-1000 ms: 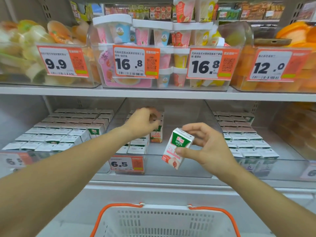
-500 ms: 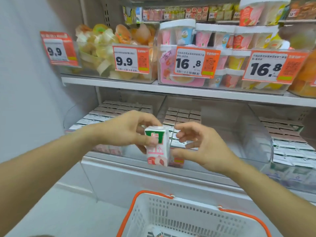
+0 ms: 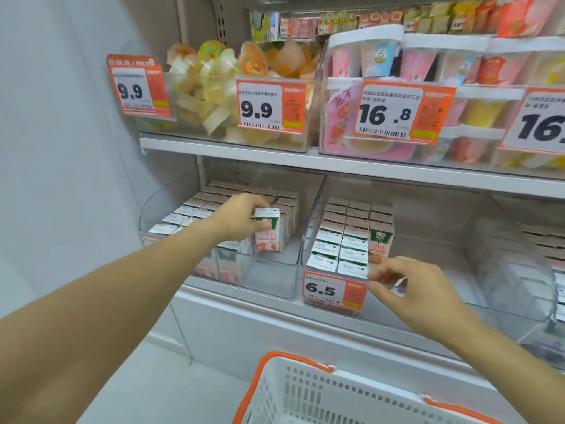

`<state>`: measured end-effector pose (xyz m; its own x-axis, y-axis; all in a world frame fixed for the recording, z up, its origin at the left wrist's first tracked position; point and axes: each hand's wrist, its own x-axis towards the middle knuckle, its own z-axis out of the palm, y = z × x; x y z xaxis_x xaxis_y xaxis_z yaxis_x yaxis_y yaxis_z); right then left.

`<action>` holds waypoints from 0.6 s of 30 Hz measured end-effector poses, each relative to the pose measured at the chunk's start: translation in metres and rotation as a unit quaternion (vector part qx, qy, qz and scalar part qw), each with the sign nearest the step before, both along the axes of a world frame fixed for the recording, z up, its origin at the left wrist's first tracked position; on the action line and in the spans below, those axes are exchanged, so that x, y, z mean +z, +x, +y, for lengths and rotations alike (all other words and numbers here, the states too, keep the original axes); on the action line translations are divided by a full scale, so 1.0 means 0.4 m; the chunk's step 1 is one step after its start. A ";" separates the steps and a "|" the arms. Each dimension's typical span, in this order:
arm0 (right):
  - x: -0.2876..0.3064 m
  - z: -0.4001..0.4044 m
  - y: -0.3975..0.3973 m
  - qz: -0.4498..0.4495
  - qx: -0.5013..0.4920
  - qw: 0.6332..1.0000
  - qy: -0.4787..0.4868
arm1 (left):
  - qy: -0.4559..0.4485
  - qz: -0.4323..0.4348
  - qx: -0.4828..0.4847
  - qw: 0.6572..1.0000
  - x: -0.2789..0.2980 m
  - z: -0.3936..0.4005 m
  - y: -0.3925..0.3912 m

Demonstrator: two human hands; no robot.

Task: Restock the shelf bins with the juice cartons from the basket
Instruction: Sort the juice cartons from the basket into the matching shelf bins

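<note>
My left hand (image 3: 240, 220) grips a small pink, white and green juice carton (image 3: 269, 231) upright inside the left clear shelf bin (image 3: 269, 278), at the front right of the rows of cartons standing there. My right hand (image 3: 406, 289) hangs empty in front of the middle bin (image 3: 443, 301), fingers loosely curled, near the 6.5 price tag (image 3: 333, 290). The middle bin holds rows of cartons (image 3: 351, 237) on its left side. The white basket with orange handles (image 3: 342, 393) sits below at the bottom edge; its contents are out of sight.
An upper shelf (image 3: 336, 165) carries bins of jelly cups (image 3: 232, 84) and tubs (image 3: 428, 65) behind large price tags. A white wall panel (image 3: 76, 148) closes the left side. A further bin of cartons (image 3: 547, 240) stands at the right.
The carton passed from my right hand to my left, which carried it into the left bin. My right hand dropped away empty. The view turned left.
</note>
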<state>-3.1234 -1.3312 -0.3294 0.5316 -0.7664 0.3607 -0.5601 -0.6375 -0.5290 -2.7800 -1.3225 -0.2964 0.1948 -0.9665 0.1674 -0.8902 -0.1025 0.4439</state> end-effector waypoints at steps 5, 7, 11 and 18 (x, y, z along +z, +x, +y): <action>-0.003 0.000 -0.004 0.008 0.013 1.000 -0.008 | 0.042 -0.217 0.022 0.975 -0.025 -0.051 -0.006; -0.002 0.001 -0.004 0.008 0.015 1.000 -0.004 | 0.055 -0.260 0.017 0.964 -0.037 -0.058 -0.009; 0.000 0.003 -0.007 0.005 0.019 1.000 -0.002 | 0.044 -0.290 0.015 0.956 -0.052 -0.054 -0.011; 0.018 0.053 -0.030 -0.038 0.017 0.988 -0.147 | -0.154 -0.084 -0.007 0.984 -0.026 0.081 -0.072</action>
